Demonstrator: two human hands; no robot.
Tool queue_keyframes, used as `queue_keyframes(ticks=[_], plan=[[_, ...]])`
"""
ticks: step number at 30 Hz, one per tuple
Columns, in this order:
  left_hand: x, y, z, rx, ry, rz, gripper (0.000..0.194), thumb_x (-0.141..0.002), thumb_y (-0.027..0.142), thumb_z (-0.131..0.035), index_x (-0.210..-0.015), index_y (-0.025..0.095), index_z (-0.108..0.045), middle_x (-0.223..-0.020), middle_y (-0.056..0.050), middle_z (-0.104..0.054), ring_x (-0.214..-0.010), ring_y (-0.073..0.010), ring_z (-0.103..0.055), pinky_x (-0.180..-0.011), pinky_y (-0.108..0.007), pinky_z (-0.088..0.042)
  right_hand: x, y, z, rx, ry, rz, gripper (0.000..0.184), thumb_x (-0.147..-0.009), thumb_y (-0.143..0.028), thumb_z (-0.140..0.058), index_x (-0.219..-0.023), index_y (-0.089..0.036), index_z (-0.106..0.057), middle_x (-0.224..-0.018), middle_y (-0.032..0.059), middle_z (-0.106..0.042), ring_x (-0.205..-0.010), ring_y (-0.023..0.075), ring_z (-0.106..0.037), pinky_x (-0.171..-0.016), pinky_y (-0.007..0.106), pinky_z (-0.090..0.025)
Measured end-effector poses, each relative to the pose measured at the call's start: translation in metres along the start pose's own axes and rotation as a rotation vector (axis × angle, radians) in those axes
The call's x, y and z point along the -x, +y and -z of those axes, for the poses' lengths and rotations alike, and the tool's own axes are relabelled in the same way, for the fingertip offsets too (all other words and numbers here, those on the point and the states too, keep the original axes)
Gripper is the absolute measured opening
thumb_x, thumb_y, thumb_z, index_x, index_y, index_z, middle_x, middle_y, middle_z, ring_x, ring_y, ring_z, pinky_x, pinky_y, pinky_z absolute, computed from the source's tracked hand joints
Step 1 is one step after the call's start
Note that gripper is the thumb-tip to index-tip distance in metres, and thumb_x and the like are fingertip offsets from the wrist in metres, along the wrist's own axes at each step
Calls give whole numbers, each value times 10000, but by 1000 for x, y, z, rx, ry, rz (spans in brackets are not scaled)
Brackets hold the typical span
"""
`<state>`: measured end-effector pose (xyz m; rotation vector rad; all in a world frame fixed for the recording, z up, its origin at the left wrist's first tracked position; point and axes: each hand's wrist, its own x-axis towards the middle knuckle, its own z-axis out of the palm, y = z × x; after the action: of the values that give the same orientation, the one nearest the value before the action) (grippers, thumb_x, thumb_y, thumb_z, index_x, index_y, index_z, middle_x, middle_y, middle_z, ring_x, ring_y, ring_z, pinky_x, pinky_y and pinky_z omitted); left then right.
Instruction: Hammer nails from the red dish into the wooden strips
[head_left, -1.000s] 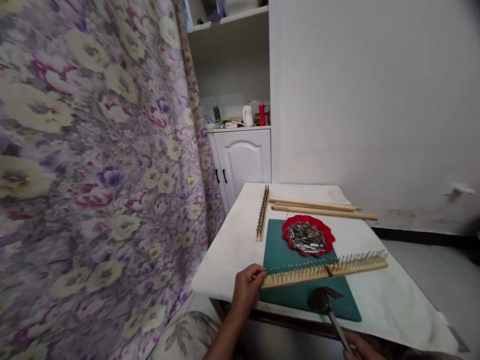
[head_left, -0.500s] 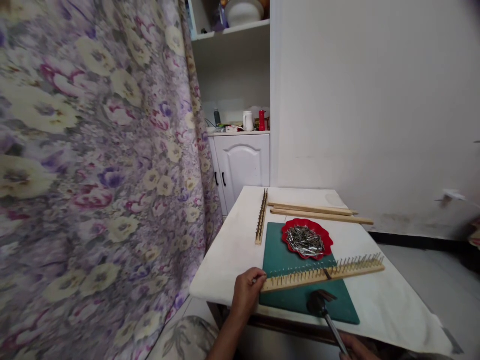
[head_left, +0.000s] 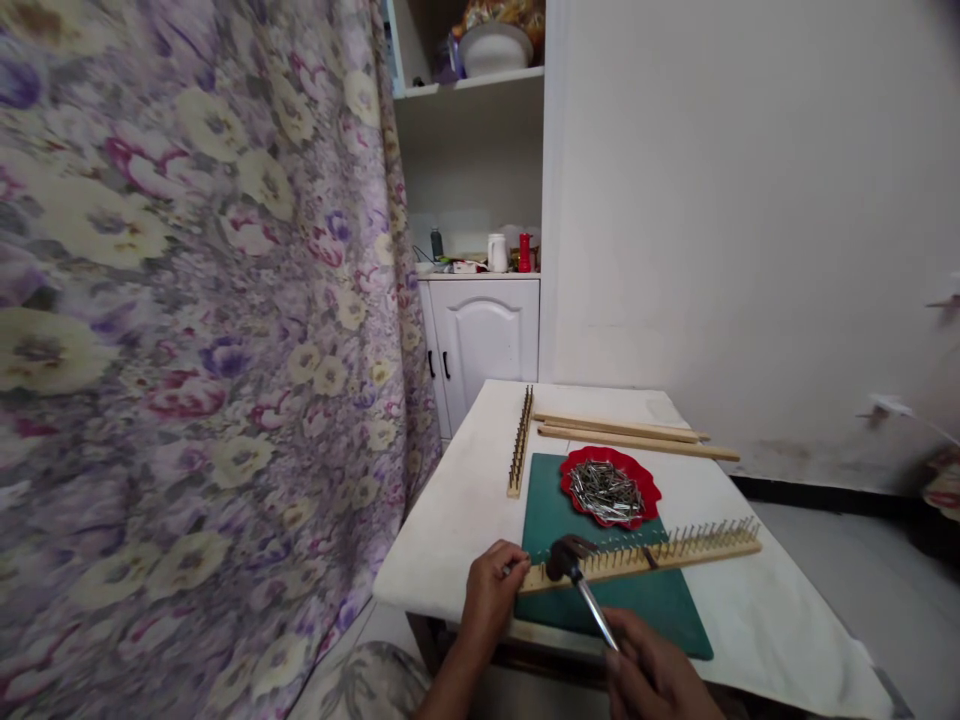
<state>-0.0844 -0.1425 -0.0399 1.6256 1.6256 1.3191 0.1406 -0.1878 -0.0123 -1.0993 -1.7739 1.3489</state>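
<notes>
My right hand [head_left: 649,665] is wrapped round the handle of a claw hammer [head_left: 592,600]. The hammer's dark head hangs over the left part of a wooden strip [head_left: 701,558] with a row of nails standing along it. At the strip's left end, the thumb and fingers of my left hand [head_left: 491,590] are pinched on a small nail [head_left: 508,569], mostly hidden by the fingers. Beneath the strip lies a green mat [head_left: 546,500]. A red scalloped dish [head_left: 652,492] on the mat holds a heap of loose nails [head_left: 604,492].
A second nailed strip [head_left: 520,445] lies at the table's left side. Plain wooden strips [head_left: 637,443] lie across the back of the white-covered table [head_left: 450,545]. A floral curtain [head_left: 225,380] hangs at left, a white cabinet [head_left: 487,340] stands behind, and a wall rises at right.
My right hand has brought the hammer up and to the left, from the mat's front to over the strip's left part. My left hand stays pinched at the strip's end.
</notes>
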Motion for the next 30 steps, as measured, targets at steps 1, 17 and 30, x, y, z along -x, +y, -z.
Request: queue_keyframes(ticks=[1,17,30], plan=[[0,0,0,2,-1,-1,135,-723,229,-545,-641,184,-642,-712,-26,-613,-712,-173,-573,-630,-229,-406,-8,-6,-5,-1,-30,-7,507,-843,-515,-415,-1131,-118,-545,-511,-39,-540,-332,95,-386,-314,191,-258],[0,-5,-3,9,6,-2,150,-730,219,-547,-594,179,-598,-655,2,-557,-663,-149,-528,-616,-217,-380,-40,-22,-23,-7,-98,-22,329,-871,-352,-394,-1114,-146,-475,-507,-86,-518,-277,69,-379,-277,160,-262],[0,-8,-3,26,0,7,124,-730,195,-548,-682,175,-661,-726,-14,-619,-724,-167,-577,-650,-230,-413,-28,-30,-16,-21,-79,4,357,-871,-360,-406,-1113,-116,-502,-523,-63,-525,-305,81,-384,-302,178,-260]])
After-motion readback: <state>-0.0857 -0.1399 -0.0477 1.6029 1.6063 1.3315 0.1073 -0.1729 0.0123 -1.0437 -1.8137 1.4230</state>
